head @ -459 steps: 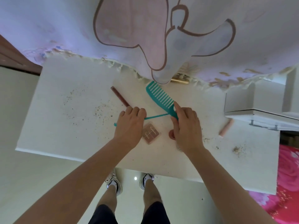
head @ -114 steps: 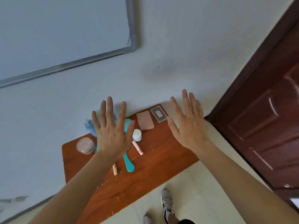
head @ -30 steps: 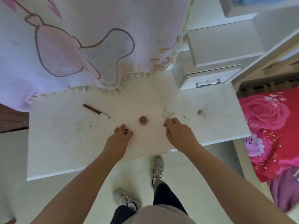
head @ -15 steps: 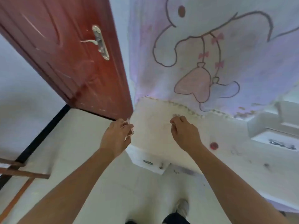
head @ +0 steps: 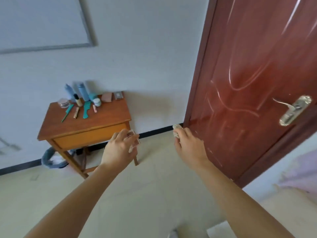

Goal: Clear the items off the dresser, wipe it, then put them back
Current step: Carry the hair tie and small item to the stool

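My left hand [head: 118,148] holds a small clear-cased makeup compact [head: 134,141] in its fingers, in mid-air in front of a wooden side table [head: 103,122]. My right hand [head: 187,145] grips a small pale object [head: 175,130] that sticks out above the fingers; what it is I cannot tell. On the table lie two teal combs [head: 86,109], a pencil-like stick [head: 76,112], a pink tube [head: 94,108], jars, blue bottles [head: 80,91] and two small flat cases [head: 112,96]. Both hands are well short of the table top.
A dark red door [head: 257,83] with a metal handle [head: 293,109] stands ajar on the right. A bin with a blue liner [head: 51,158] sits under the table's left side. The dresser's cloth edge [head: 298,176] shows at far right. Tiled floor lies between me and the table.
I have turned away from the white dresser toward the wooden table. Both hands carry small items taken from the dresser; the view swung left past the door.
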